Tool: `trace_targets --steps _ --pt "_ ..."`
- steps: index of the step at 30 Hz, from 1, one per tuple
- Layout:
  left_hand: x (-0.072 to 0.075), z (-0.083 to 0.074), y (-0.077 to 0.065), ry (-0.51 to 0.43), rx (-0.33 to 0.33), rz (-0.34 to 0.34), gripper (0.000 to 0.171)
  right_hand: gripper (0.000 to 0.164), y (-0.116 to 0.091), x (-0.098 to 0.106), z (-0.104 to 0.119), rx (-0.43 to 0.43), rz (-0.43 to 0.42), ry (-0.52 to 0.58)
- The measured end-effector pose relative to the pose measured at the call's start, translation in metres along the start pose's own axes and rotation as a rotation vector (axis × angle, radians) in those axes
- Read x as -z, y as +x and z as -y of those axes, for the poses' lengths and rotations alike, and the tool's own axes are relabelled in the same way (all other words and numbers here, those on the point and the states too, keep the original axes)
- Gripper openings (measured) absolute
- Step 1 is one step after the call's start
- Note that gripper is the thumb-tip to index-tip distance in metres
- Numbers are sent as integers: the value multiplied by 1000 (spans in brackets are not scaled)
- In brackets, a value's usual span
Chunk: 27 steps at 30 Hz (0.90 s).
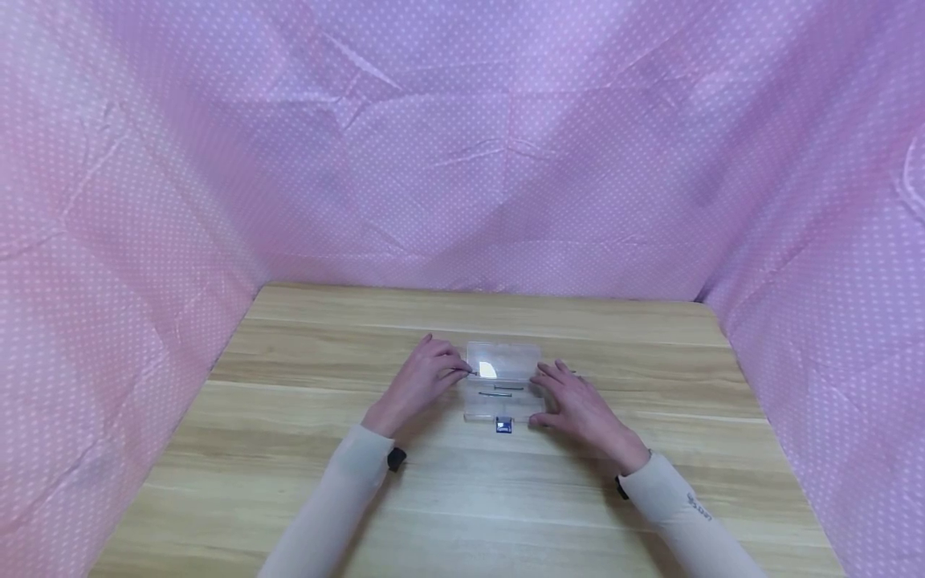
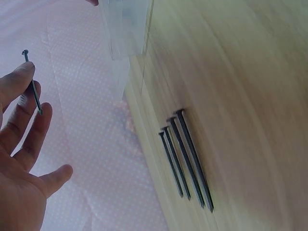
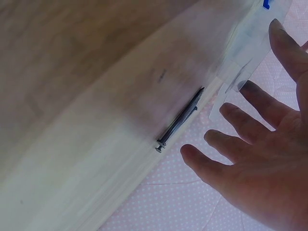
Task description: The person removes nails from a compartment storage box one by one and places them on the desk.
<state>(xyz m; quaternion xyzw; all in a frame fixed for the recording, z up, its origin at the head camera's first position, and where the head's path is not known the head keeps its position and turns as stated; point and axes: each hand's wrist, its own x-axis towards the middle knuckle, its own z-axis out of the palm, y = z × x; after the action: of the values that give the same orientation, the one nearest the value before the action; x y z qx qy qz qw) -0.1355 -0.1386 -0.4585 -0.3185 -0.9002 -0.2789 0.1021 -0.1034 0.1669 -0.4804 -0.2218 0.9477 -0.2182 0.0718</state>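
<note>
Head view: a nail [image 2: 37, 99] is pinched crosswise by the left hand [image 1: 431, 371] at the box's [image 1: 509, 359] left edge — right hand [image 1: 578, 405] opposite, loosely spread.

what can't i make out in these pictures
Blue label: print too small, head view.
Clear plastic box: cut off by the top edge, left wrist view.
Four nails: apparently hidden behind the left hand, head view.
Nails near the right hand: count unclear, overlapping, right wrist view.

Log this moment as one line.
left hand: pinches nail | right hand: at box, fingers spread | box: open, nails inside
</note>
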Motion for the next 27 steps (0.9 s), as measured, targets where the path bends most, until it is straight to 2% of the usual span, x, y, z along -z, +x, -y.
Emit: trace_targets --steps 15,22,27 --pt "14 10 -21 29 -16 -60 12 75 -1 0 0 3 -1 8" --pt "17 15 -35 11 14 -55 14 75 -2 0 -1 5 -3 12" --pt "19 18 -42 29 -2 -67 15 75 -2 -2 -3 11 -8 9"
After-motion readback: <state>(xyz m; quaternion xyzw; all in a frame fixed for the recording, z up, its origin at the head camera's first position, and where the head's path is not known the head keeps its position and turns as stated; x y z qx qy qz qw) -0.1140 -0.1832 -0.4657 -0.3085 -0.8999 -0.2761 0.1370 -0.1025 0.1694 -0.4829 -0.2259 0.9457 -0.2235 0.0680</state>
